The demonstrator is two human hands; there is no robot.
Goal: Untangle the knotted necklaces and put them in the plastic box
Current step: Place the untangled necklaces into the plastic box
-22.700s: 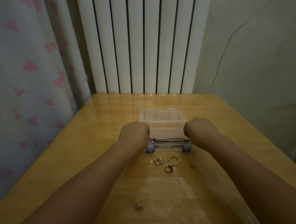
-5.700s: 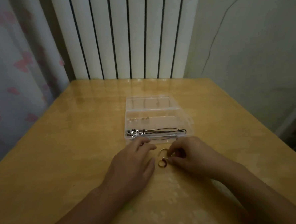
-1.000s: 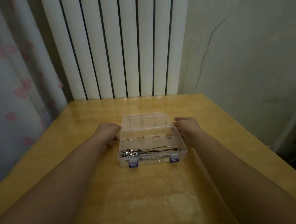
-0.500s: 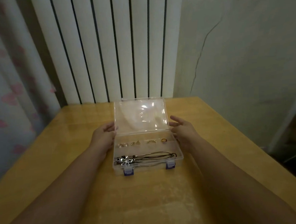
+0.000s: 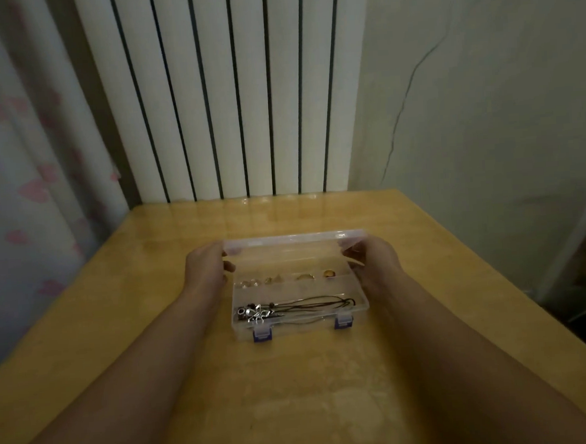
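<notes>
- I am pinching the lid [image 5: 292, 239] with left hand [image 5: 207, 266] and right hand [image 5: 372, 258].
- Necklaces [image 5: 290, 309] lying boxed between hands; only closing the box [image 5: 301, 321] seems left.

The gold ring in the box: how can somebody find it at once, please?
On the wooden table stands a clear plastic box. In its middle row, the gold ring lies furthest right, warmer and yellower than the paler pieces left of it.

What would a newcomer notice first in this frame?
The clear plastic box at the table's centre, its lid half lowered, held at each end by the left hand and right hand. Inside, dark corded necklaces fill the near compartment, small rings the row behind.
</notes>
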